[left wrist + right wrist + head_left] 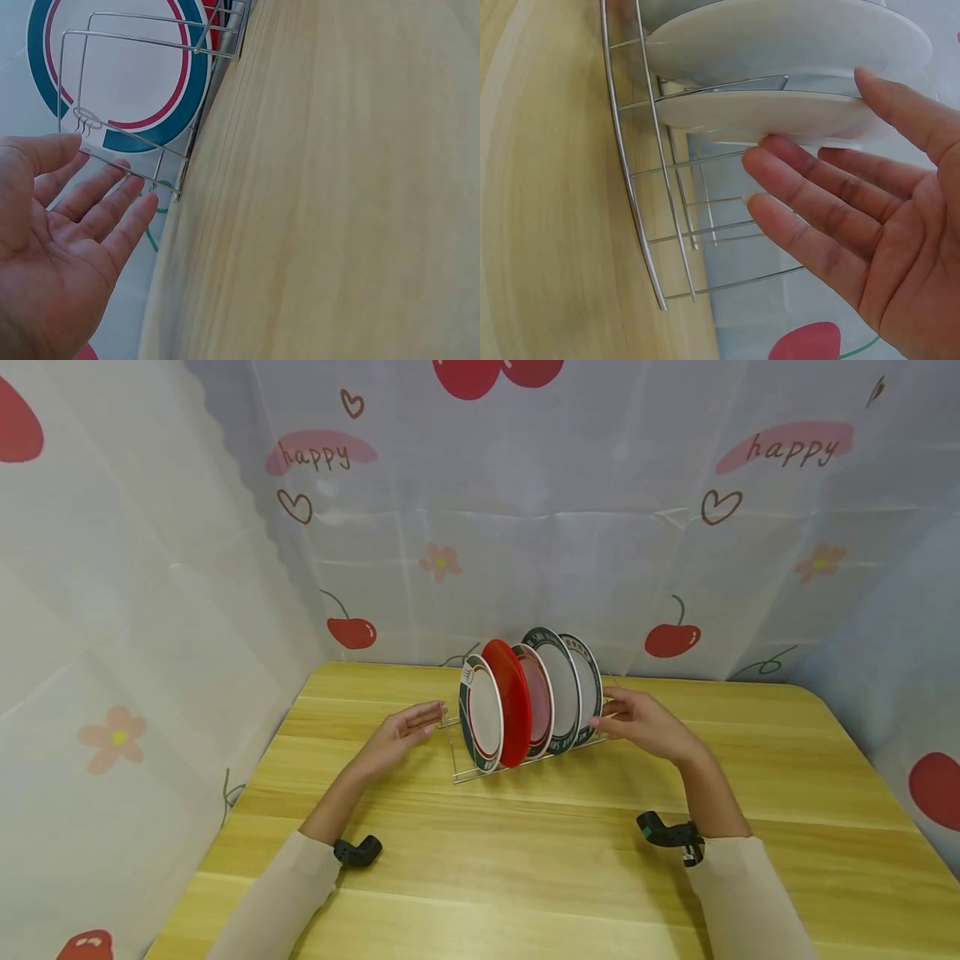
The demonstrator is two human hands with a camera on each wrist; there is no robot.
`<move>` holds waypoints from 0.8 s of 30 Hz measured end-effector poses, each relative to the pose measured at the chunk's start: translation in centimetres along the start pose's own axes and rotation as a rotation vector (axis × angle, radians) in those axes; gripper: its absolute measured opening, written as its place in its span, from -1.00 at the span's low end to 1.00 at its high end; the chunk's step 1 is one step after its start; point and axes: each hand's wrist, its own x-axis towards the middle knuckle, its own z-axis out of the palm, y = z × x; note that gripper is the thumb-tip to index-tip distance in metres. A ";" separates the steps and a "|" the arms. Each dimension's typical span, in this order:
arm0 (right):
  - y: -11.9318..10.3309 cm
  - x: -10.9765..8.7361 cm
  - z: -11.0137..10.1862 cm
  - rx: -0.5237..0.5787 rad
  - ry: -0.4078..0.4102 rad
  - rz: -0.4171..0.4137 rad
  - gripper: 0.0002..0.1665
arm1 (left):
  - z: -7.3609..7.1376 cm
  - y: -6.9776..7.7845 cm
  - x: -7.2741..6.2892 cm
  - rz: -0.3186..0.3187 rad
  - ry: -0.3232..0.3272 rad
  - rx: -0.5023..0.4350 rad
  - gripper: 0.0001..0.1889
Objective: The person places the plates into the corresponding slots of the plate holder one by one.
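Several plates stand on edge in a wire dish rack on the table. From left to right are a green-rimmed white plate (486, 714), a red plate (516, 702), a red-and-dark-rimmed plate (536, 697), and two dark-rimmed white plates, the last one (589, 681) at the right end. My left hand (401, 735) is at the rack's left end, its fingers spread by the wire frame (142, 37); contact is unclear. At the other end my right hand (645, 722) has its fingers loosely extended beside the last plate's underside (757, 116), thumb near its rim.
The rack stands near the back of the wooden table (525, 860), before a white curtain (525, 527) printed with cherries and hearts. Another curtain (150, 635) hangs at the left. Black devices (358, 852) are strapped to both wrists.
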 end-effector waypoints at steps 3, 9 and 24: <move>0.0 0.1 0.1 -0.007 0.010 -0.006 -0.32 | 0.0 0.1 -0.1 0.001 0.005 0.002 -0.50; -0.1 0.0 0.3 0.020 0.026 0.005 -0.34 | -0.2 0.1 -0.3 -0.006 0.008 0.012 -0.54; 0.5 0.1 0.1 0.020 0.165 0.045 -0.48 | -0.2 0.5 -0.6 0.003 -0.118 0.048 -0.70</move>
